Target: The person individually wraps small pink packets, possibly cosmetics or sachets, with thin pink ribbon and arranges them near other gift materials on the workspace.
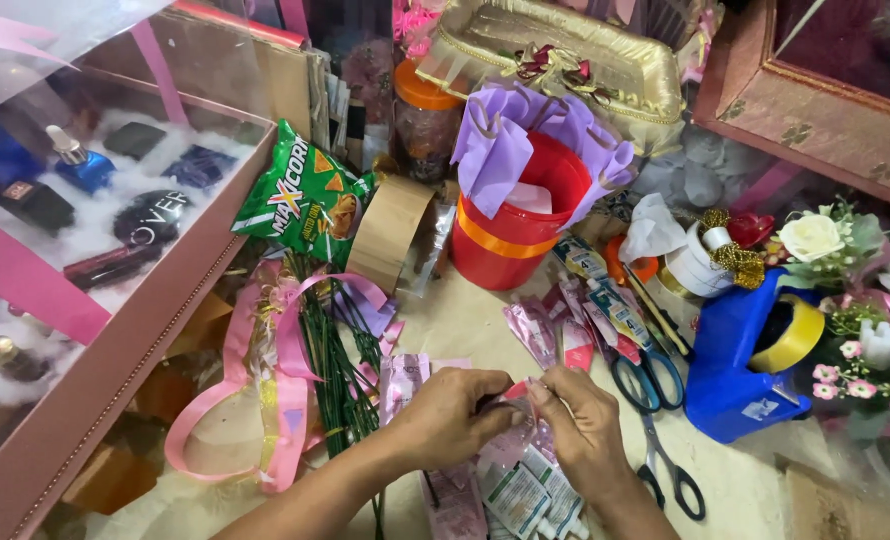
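Showing two bare forearms, no sleeves reaching into view. Wearing no gloves, rings or watch on left hand (452, 415) or right hand (587, 425). Nails looking short, unpainted.

Bright, even light; soft shadows. Glare on the clear box lid (85, 190); edges beyond it slightly blurred, colours saturated.

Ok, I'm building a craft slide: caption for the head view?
Both hands, left hand and right hand, pinch a small pink sachet beside blue-handled scissors and a red bucket.
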